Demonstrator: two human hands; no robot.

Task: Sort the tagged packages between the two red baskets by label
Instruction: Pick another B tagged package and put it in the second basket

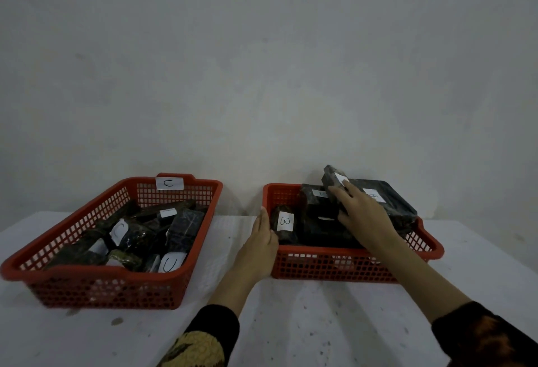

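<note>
Two red baskets are sitting on the white surface (291, 323), well apart. The left basket (96, 282), tagged "C" on its far rim, is holding a heap of dark packages (136, 238), the readable tags showing "C", so that side appears largely sorted. Between the baskets, the left hand (259, 246) is resting with straight, released fingers against the left wall of the right basket (334, 267), steadying it and gripping nothing. Inside, a small package tagged "B" (283, 222) is lying at the left end beside larger stacked parcels. The right hand (362, 214) is grasping a tilted package (334, 181) at the far side, its tag unreadable. Judging by this, the right basket is waiting on further checking.
</note>
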